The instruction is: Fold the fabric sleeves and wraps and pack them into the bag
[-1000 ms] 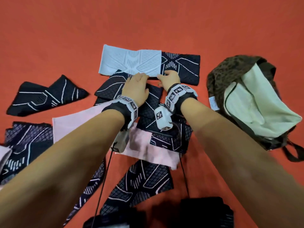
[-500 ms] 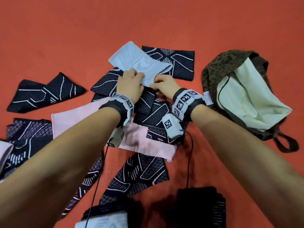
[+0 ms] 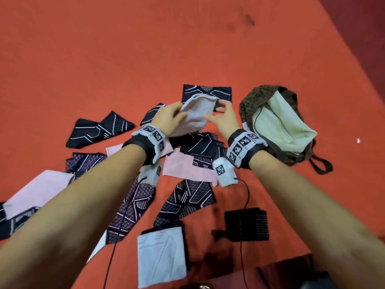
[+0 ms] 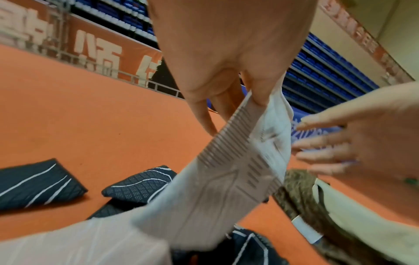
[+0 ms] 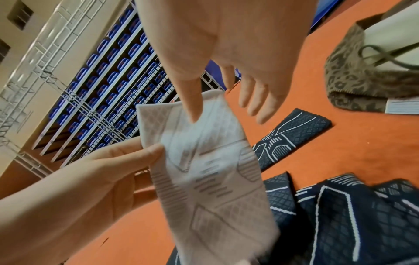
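Both hands hold a white patterned sleeve (image 3: 196, 113) (image 4: 229, 172) (image 5: 204, 170) up off the orange floor, folded over and hanging down. My left hand (image 3: 177, 114) (image 4: 249, 97) pinches its top left edge between thumb and fingers. My right hand (image 3: 216, 113) (image 5: 217, 100) has its thumb on the sleeve's front and straight fingers at the right edge, a light pinch. The leopard-print bag (image 3: 256, 101) (image 5: 353, 78) lies open just right of the hands, its cream lining (image 3: 283, 124) showing.
Several black sleeves with white lines (image 3: 100, 129) (image 3: 187, 201) and pink ones (image 3: 183, 165) lie scattered under and left of my arms. A folded white piece (image 3: 160, 255) rests near me. A black ribbed device (image 3: 246, 224) with cables sits at the lower right.
The white sleeve lay flat on the floor a second ago. Both hands have picked it up, folded it over and raised it toward the bag side.
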The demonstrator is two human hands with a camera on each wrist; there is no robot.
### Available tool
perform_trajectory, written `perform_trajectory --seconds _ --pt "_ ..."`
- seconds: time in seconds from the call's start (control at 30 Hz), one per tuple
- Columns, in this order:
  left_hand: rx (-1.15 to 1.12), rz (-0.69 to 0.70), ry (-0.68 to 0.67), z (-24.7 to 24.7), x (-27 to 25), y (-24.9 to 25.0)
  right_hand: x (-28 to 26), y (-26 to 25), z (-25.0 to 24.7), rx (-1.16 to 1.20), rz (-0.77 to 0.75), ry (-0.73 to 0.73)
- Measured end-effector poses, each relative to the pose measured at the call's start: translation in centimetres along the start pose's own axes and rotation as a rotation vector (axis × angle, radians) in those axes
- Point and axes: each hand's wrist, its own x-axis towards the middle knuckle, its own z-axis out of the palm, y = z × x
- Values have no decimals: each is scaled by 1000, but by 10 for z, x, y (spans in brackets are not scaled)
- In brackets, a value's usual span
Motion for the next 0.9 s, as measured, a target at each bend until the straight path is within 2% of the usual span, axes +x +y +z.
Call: perform_trajectory --seconds 0.07,0.17,0.4,0.57,0.67,0.77,0.83,0.9 --pt "-220 -79 -36 -16 -20 9 -23 -11 -2 -33 47 -87" --pt "-603 -221 -40 -37 -51 21 -58 -26 0 64 73 -287" --pt "-968 -428 29 -59 -115 18 -120 -35 6 252 141 -359" --pt "-910 -464 -261 -61 -159 4 -150 -34 13 220 79 -237" --pt "-939 -484 -195 -65 -173 1 -165 -36 13 318 109 -304" --pt "-903 -430 -120 -71 -183 2 -178 -38 13 175 83 -392" --pt "-851 -388 -146 -77 -190 5 -185 -38 13 31 23 -363" --pt "-887 -369 -224 -84 -195 7 -189 -38 11 -12 -45 -319"
